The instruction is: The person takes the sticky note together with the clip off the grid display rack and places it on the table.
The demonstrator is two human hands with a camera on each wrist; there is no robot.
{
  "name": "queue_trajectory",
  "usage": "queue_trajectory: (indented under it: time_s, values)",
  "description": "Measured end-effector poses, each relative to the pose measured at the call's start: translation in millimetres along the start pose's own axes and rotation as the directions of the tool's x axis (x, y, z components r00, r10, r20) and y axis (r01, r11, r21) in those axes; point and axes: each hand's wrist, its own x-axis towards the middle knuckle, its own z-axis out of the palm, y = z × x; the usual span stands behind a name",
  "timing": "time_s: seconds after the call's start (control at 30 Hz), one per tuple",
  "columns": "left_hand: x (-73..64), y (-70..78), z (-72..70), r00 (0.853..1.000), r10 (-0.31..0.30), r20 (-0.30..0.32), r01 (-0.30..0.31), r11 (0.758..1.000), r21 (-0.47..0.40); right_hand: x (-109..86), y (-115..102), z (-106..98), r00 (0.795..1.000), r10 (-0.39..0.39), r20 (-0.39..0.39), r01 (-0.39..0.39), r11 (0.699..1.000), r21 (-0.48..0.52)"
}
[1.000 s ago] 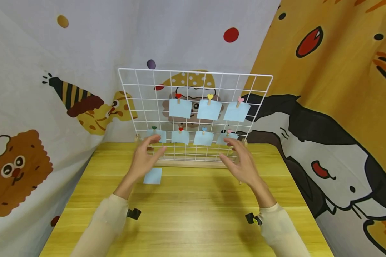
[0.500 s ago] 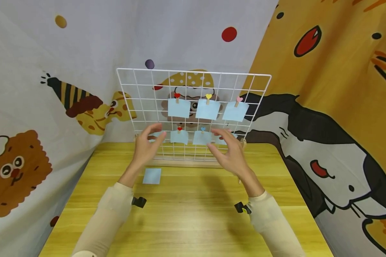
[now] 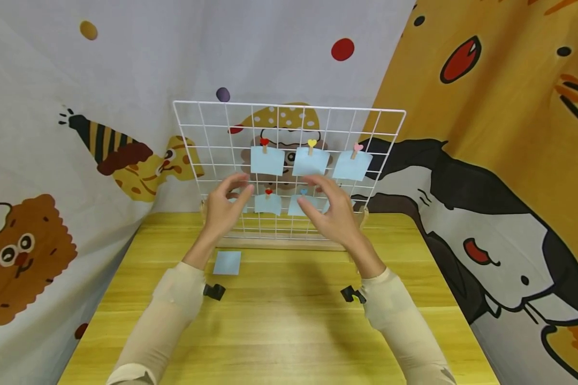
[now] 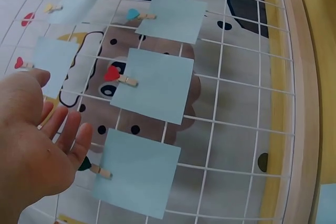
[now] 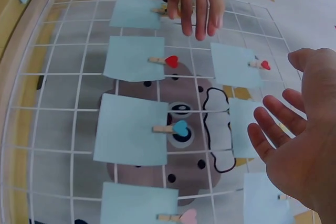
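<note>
A white wire grid (image 3: 221,136) stands in a wooden base (image 3: 279,244) on the table. Light blue paper notes hang on it in two rows, each pinned by a small wooden clothespin with a heart. In the upper row the hearts are red (image 3: 265,142), yellow (image 3: 311,143) and pink (image 3: 358,147). My left hand (image 3: 223,209) hovers before the lower left note, fingers loosely bent and holding nothing. My right hand (image 3: 336,214) is likewise empty, before the lower right notes. The left wrist view shows a green-heart clothespin (image 4: 100,170) beside my left hand.
One loose blue note (image 3: 227,263) lies flat on the wooden table (image 3: 279,315), in front of the grid's left end. Behind the grid hangs a cartoon-printed curtain (image 3: 139,53), which continues along both sides. Dark wrist mounts (image 3: 214,291) sit at both sleeves.
Both hands have risen along the grid and come closer together, the right one shifting left and the left one slightly right. The notes and clothespins stay in place.
</note>
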Motion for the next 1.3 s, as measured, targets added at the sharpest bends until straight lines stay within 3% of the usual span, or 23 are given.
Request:
queue_trajectory:
  time_s: [0.57, 0.83, 1.3]
  values:
    - [11.1, 10.8, 10.3, 0.998, -0.028, -0.060, 0.024, 0.998, -0.066, 32.8, -9, 11, 1.000, 0.000, 0.006, -0.001, 1.000, 0.029]
    - [17.5, 11.8, 10.7, 0.997, -0.014, -0.074, 0.007, 0.996, -0.089, 50.1, -12, 19, 0.999, -0.014, 0.029, 0.013, 0.999, 0.031]
    - [25.3, 17.1, 13.4, 0.993, -0.010, -0.121, 0.005, 0.999, -0.045, 84.7, -14, 25, 0.996, -0.070, 0.060, 0.074, 0.995, -0.073]
